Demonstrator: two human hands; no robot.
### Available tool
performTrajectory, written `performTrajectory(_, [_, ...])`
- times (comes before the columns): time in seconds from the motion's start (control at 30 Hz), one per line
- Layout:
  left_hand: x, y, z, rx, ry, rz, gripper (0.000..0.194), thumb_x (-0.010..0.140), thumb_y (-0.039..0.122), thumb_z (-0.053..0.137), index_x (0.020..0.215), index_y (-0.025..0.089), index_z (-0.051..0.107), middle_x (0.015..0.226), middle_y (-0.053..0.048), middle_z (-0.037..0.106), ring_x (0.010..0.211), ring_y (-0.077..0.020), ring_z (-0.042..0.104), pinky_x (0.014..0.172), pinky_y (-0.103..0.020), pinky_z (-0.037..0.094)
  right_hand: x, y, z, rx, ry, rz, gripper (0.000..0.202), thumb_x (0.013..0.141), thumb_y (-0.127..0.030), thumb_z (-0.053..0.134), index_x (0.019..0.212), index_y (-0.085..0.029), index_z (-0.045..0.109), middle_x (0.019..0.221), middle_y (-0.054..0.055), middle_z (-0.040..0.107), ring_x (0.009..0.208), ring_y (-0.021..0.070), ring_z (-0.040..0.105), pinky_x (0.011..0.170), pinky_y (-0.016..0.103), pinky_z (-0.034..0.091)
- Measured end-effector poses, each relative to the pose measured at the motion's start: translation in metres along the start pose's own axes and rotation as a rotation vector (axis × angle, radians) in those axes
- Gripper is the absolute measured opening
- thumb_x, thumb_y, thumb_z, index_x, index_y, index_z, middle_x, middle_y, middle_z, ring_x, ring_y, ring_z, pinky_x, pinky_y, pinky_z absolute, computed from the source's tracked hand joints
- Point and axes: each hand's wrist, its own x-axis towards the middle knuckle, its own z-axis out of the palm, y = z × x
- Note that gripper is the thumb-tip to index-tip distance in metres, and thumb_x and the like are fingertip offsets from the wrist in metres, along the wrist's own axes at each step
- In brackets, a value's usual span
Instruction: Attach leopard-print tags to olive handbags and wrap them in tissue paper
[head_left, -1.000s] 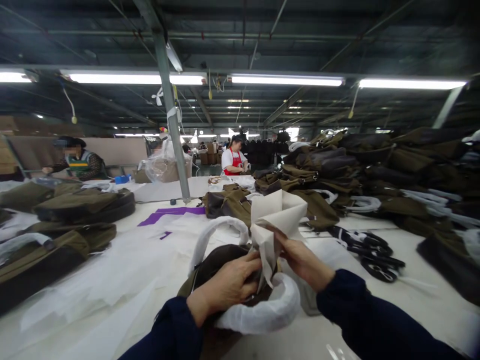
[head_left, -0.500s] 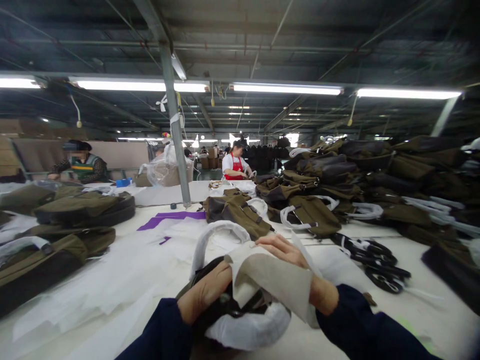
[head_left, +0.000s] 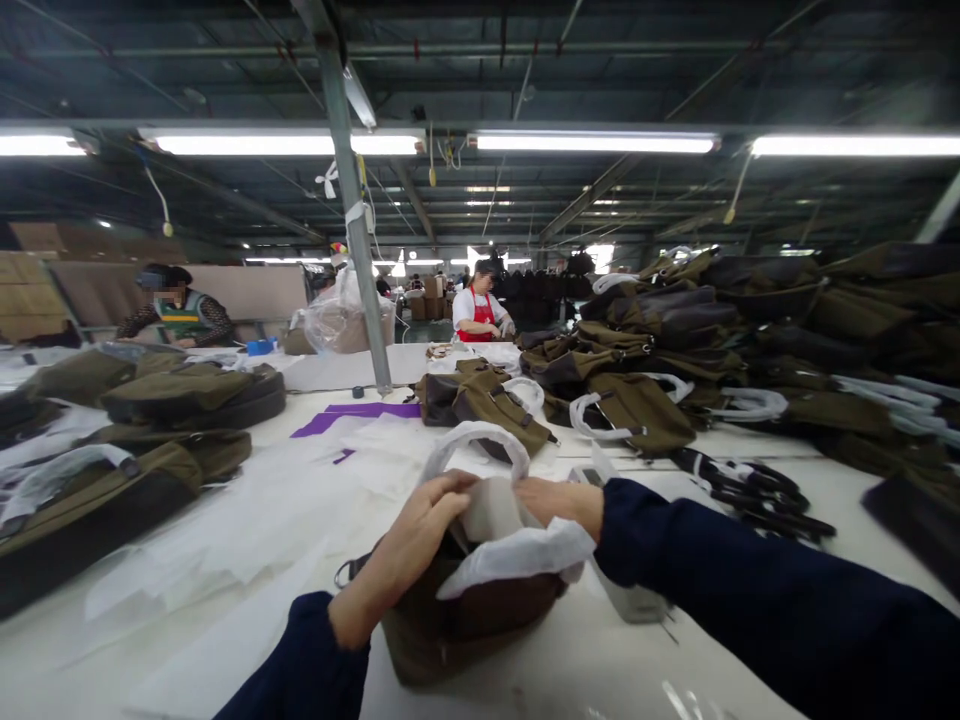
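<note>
An olive and dark brown handbag (head_left: 465,630) stands on the white table before me, its mouth toward me. Its two handles are wrapped in white; the near wrapped handle (head_left: 517,558) crosses the front and the far one (head_left: 476,440) arches up behind. A pale grey sheet (head_left: 489,512) is curled down in the bag's opening. My left hand (head_left: 416,535) is closed on the bag's left rim, beside the sheet. My right hand (head_left: 559,502) reaches into the opening from the right, against the sheet; its fingers are hidden.
Olive bags (head_left: 180,400) lie at left, and a large heap of bags (head_left: 712,320) rises at right. Black straps (head_left: 757,490) and a grey box-like object (head_left: 634,600) lie to the right. Thin white sheets (head_left: 247,510) and purple pieces (head_left: 360,415) cover the left. A metal post (head_left: 360,250) and co-workers (head_left: 476,310) are beyond.
The grey sheet has gone from being folded above the bag down into its mouth. My right hand has lowered into the opening, and the bag now stands more upright.
</note>
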Motion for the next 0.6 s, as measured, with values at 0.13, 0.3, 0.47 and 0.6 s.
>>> performTrajectory(0.13, [-0.005, -0.003, -0.003, 0.281, -0.084, 0.133, 0.024, 0.083, 0.027, 0.059, 0.105, 0.023, 0.068, 0.106, -0.003, 0.071, 0.097, -0.0223, 0.062, 0.086, -0.029, 0.047, 0.018, 0.005, -0.001, -0.031, -0.077, 0.064, 0.004, 0.078, -0.017, 0.066, 0.080, -0.016, 0.069, 0.075, 0.006, 0.069, 0.086, 0.0237, 0.064, 0.086, 0.036, 0.050])
performTrajectory(0.3, [-0.003, -0.022, -0.008, 0.581, -0.238, 0.045, 0.020, 0.076, 0.013, 0.052, 0.069, 0.021, 0.069, 0.072, -0.003, 0.071, 0.069, -0.0219, 0.064, 0.060, -0.027, 0.043, 0.001, -0.015, -0.028, -0.035, 0.002, 0.145, 0.029, 0.080, -0.018, 0.066, 0.109, -0.016, 0.067, 0.098, 0.008, 0.070, 0.085, 0.0187, 0.063, 0.078, 0.027, 0.050])
performTrajectory(0.47, [0.002, -0.020, -0.004, 0.627, -0.311, 0.008, 0.017, 0.075, 0.017, 0.054, 0.073, 0.021, 0.070, 0.077, -0.004, 0.073, 0.071, -0.0222, 0.064, 0.062, -0.027, 0.044, -0.013, -0.021, -0.040, -0.132, -0.010, -0.041, 0.022, 0.086, -0.016, 0.063, 0.106, -0.020, 0.069, 0.105, 0.007, 0.066, 0.100, 0.0185, 0.058, 0.085, 0.027, 0.045])
performTrajectory(0.6, [0.005, -0.019, 0.000, 0.763, -0.395, -0.028, 0.019, 0.077, 0.018, 0.050, 0.072, 0.018, 0.068, 0.077, -0.006, 0.072, 0.071, -0.0221, 0.063, 0.068, -0.029, 0.046, 0.006, 0.002, -0.012, -0.269, -0.134, 0.040, 0.009, 0.085, -0.015, 0.063, 0.088, -0.013, 0.070, 0.092, 0.009, 0.069, 0.084, 0.0194, 0.062, 0.072, 0.027, 0.044])
